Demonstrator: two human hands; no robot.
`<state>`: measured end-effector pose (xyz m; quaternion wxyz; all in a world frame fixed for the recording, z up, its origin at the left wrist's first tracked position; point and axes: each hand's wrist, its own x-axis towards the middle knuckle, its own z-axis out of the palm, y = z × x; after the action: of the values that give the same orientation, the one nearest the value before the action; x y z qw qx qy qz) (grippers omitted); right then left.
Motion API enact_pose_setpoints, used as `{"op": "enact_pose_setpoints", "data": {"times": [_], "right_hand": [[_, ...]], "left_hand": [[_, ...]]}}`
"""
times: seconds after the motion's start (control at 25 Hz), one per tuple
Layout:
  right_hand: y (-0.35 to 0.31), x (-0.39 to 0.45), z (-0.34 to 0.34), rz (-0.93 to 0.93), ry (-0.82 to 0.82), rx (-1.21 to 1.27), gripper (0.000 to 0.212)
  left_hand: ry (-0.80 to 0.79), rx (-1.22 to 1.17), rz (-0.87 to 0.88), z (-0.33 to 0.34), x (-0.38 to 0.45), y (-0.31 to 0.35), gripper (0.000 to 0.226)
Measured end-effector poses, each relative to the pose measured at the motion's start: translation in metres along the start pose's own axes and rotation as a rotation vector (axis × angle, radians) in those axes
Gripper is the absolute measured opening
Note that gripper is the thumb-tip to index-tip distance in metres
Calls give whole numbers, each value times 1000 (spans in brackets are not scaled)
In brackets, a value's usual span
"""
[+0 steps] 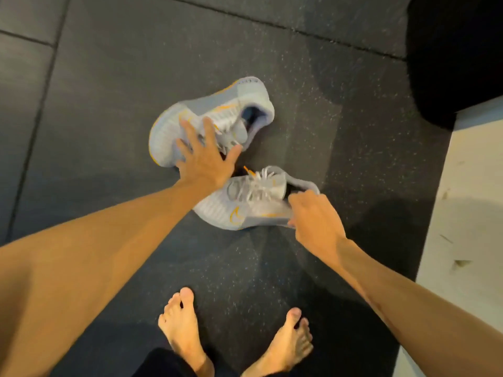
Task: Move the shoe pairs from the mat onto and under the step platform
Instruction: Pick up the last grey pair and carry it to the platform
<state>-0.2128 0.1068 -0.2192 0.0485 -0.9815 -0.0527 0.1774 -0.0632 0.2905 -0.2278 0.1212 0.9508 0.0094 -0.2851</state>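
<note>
The right hand (313,216) has its grip closed on the heel collar of the near shoe (245,205), fingers curled over the rim. The left hand (206,156) is spread wide, fingers reaching onto the far shoe (217,115). Both shoes are on the mat (109,104).

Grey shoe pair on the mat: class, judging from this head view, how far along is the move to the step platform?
Nothing looks done: both shoes are on the mat. In hand: the right hand pinches the near shoe's heel collar; the open left hand reaches over the far shoe. Left: carrying them over; no platform is identifiable.
</note>
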Motion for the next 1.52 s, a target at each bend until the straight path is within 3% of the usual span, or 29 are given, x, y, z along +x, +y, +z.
{"op": "enact_pose_setpoints", "data": {"times": [0.2, 0.36, 0.44, 0.52, 0.56, 0.68, 0.72, 0.88, 1.04, 1.12, 1.32, 1.44, 1.52], "right_hand": [[-44, -21, 24, -182, 16, 56, 30], [-92, 20, 9, -143, 65, 151, 24], [-109, 43, -4, -53, -39, 283, 23], [-104, 55, -8, 32, -251, 413, 29], [-95, 59, -12, -15, -248, 427, 26], [-49, 98, -29, -95, 196, 232, 11], [-32, 122, -37, -72, 237, 143, 14], [-17, 210, -59, -218, -49, -286, 66], [-32, 231, -51, -213, -133, -521, 48], [-35, 223, -50, -225, -134, -578, 38], [-80, 201, -115, -196, -423, -398, 34], [-124, 248, -221, -116, -551, -189, 30], [-147, 271, -297, -144, -551, -82, 26]], "left_hand": [[-8, -232, 108, -39, 52, -26, 61], [285, -198, 249, -27, -21, -23, 21], [246, -238, 329, -9, -72, -14, 6], [183, -314, 230, -1, -92, -6, 11], [184, -344, 155, 2, -91, -3, 14], [111, -259, 39, 11, -84, 11, 14], [29, -175, 8, 19, -88, 20, 18], [-256, -142, -123, 52, -93, 20, 41], [-310, -233, -170, 57, -75, 7, 36], [-247, -376, -201, 47, -77, 9, 36], [-41, -804, -349, -72, -51, 8, 37], [-6, -765, -309, -190, -34, -18, 31], [9, -733, -258, -273, -32, -38, 27]]}}
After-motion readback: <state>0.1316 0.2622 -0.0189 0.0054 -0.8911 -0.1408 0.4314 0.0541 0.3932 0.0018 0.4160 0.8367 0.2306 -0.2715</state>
